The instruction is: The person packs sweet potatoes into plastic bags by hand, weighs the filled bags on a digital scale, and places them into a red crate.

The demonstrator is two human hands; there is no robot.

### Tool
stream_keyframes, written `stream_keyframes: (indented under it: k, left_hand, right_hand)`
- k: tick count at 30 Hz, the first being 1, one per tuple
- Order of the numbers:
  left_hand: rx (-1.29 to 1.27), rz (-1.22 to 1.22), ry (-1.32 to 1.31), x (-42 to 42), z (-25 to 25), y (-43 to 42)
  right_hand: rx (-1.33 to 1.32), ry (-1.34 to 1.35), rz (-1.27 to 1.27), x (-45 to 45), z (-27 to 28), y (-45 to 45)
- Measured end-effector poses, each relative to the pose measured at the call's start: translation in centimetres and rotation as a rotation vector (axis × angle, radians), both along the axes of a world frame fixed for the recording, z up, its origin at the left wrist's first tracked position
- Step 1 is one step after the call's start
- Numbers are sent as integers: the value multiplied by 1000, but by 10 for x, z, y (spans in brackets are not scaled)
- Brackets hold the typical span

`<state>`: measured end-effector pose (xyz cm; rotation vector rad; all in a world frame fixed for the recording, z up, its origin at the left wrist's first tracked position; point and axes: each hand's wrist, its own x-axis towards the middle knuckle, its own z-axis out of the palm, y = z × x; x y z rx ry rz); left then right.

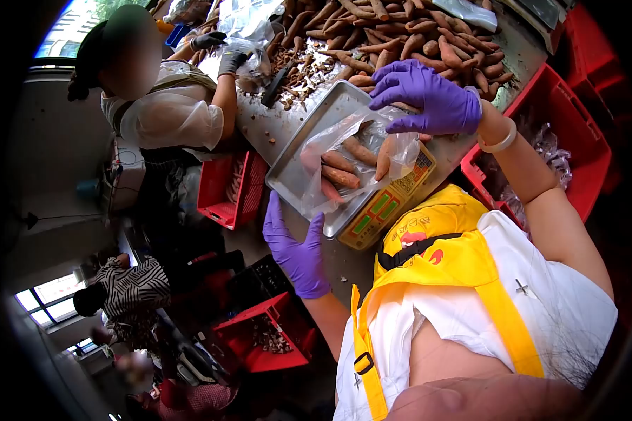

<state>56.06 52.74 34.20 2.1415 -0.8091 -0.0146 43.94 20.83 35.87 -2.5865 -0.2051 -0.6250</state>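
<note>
A clear plastic bag (309, 184) holding several sweet potatoes (340, 177) lies in the metal tray (282, 175) of a yellow scale (361, 242) with green displays. My right hand (428, 98), in a purple glove, hovers over the tray's far right edge, fingers spread and slightly curled. My left hand (295, 249), also gloved in purple, is beside the near left corner of the tray, thumb and fingers apart. Neither hand shows anything held.
A large heap of sweet potatoes (400, 35) covers the table's far side. Red crates (590, 161) stand at the right, below the table and at lower left. A co-worker (168, 105) with gloved hands handles plastic at upper left. Other people are farther back.
</note>
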Motion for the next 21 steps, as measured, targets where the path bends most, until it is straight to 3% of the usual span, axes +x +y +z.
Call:
stream_keyframes:
  k: [2, 5, 7, 13, 15, 17, 19, 20, 21]
  left_hand:
    - [9, -16, -27, -1, 8, 0]
    - [-5, -44, -6, -4, 0, 1]
    - [127, -55, -58, -6, -12, 2]
    - [69, 37, -54, -8, -29, -3]
    - [69, 52, -1, 0, -46, -3]
    - [137, 68, -124, 6, -64, 3]
    - [54, 170, 456, 15, -73, -1]
    - [-163, 82, 452, 13, -71, -12]
    - [-228, -47, 589, 10, -35, -29]
  right_hand:
    - [-189, -138, -145, 0, 4, 7]
    - [-247, -246, -274, -2, 10, 25]
    - [-254, -282, -259, -5, 19, 44]
    - [-40, 159, 73, -7, 6, 107]
    - [-102, 191, 99, -1, -18, 108]
    - [-160, 226, 113, 10, -57, 105]
    - [-221, 644, -50, 27, -83, 92]
    - [-225, 644, -72, 29, -82, 85]
    - [-168, 704, -132, 32, -66, 80]
